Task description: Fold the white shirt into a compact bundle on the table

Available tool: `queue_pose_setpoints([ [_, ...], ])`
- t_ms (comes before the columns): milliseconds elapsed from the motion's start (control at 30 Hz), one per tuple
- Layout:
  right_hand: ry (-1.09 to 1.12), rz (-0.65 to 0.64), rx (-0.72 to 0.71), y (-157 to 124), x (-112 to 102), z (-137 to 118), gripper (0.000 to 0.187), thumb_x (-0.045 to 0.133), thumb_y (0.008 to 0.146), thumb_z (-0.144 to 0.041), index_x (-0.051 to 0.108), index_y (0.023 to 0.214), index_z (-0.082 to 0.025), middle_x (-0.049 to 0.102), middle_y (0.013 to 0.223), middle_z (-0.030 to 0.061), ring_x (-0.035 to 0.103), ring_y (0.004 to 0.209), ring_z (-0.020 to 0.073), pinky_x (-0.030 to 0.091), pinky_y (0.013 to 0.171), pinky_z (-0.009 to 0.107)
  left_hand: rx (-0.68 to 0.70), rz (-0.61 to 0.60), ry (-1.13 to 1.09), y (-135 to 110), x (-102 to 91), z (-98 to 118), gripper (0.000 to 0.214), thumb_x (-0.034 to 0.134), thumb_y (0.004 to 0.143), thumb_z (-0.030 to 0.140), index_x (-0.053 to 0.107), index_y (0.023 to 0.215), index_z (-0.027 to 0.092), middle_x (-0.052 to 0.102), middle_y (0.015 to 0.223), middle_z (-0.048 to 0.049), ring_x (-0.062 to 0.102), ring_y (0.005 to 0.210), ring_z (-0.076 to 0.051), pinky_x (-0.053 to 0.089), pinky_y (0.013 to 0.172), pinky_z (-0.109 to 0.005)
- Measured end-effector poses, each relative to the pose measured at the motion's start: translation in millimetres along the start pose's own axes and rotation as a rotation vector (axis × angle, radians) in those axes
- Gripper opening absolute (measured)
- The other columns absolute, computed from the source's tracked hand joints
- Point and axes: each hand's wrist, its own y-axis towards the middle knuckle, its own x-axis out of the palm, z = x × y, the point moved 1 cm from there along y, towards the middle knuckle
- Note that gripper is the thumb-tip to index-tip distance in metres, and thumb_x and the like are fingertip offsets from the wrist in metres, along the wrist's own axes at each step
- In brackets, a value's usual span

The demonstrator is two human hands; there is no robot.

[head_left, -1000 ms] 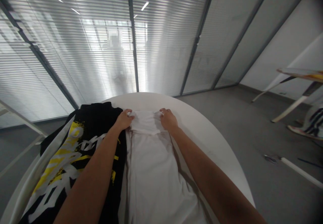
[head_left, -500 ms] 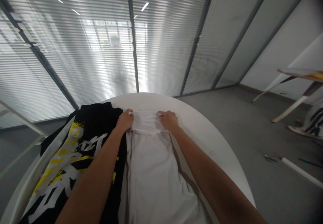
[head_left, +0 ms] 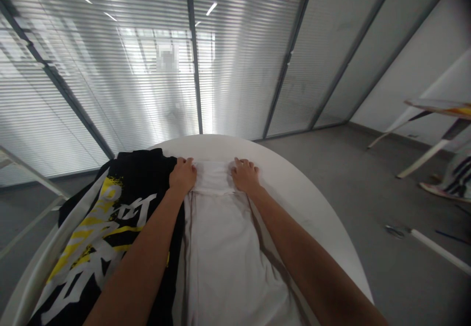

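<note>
A white garment [head_left: 224, 247] lies lengthwise on the round white table [head_left: 294, 184], its far end folded back into a short flap [head_left: 214, 176]. My left hand [head_left: 183, 175] is closed at the flap's left edge, and my right hand [head_left: 246, 175] is closed at its right edge. The fingertips of both are partly hidden, curled at the cloth. Between them the flap lies fairly flat with small creases. Left of it, partly under my left forearm, lies a black garment [head_left: 147, 171] with yellow and white lettering.
A glass partition with blinds [head_left: 235, 71] rises beyond the table. At the right are another table [head_left: 437, 105] with angled legs and a white pole [head_left: 437, 250] above the grey floor [head_left: 331, 164]. White metal bars [head_left: 33, 174] stand at the left.
My fingers have shifted from pinching the flap's far corners to resting further over its side edges. My right hand's pointing finger has drawn back. The garments have barely moved.
</note>
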Motion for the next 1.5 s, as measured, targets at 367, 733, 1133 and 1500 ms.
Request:
queue_pose_setpoints([
  [367, 0.026, -0.253, -0.211, -11, 13, -9, 0.057, 0.02, 0.099, -0.052, 0.027, 0.152, -0.032, 0.024, 0.159, 0.005, 0.019, 0.145, 0.0355, 0.008, 0.109, 0.068, 0.308, -0.249, 0.016, -18, 23.2, 21, 0.06, 0.03, 0.096, 0.051, 0.033, 0.15, 0.026, 0.03, 0.157, -0.0112, 0.019, 0.146, -0.033, 0.014, 0.113, -0.06],
  [733, -0.091, -0.026, 0.102, -1, 9, 13, 0.053, 0.03, 0.098, -0.045, 0.056, 0.131, -0.013, 0.044, 0.145, 0.0192, 0.017, 0.143, 0.0403, 0.0, 0.109, 0.067, 0.058, -0.088, -0.142, 4, 27.9, -12, 0.057, 0.043, 0.093, 0.041, 0.047, 0.14, 0.009, 0.053, 0.138, -0.0223, 0.042, 0.134, -0.033, 0.021, 0.114, -0.047],
  [1133, 0.266, -0.148, 0.145, 18, -2, 14, 0.026, 0.053, 0.086, -0.036, 0.062, 0.109, -0.028, 0.067, 0.114, 0.0062, 0.057, 0.111, 0.0277, 0.035, 0.097, 0.052, -0.083, 0.054, -0.674, 26, 13.7, -10, 0.043, 0.06, 0.077, 0.021, 0.063, 0.119, 0.015, 0.068, 0.108, -0.0114, 0.066, 0.091, -0.02, 0.05, 0.079, -0.031],
  [1500, 0.557, -0.158, 0.02, 39, 9, 35, 0.04, 0.068, 0.076, -0.034, 0.069, 0.112, -0.016, 0.072, 0.087, 0.005, 0.066, 0.078, 0.0185, 0.047, 0.071, 0.027, -0.221, -0.192, -1.541, 18, -19.8, -1, 0.065, 0.08, 0.05, 0.015, 0.061, 0.112, 0.018, 0.069, 0.084, -0.0017, 0.064, 0.072, -0.014, 0.049, 0.069, -0.026],
])
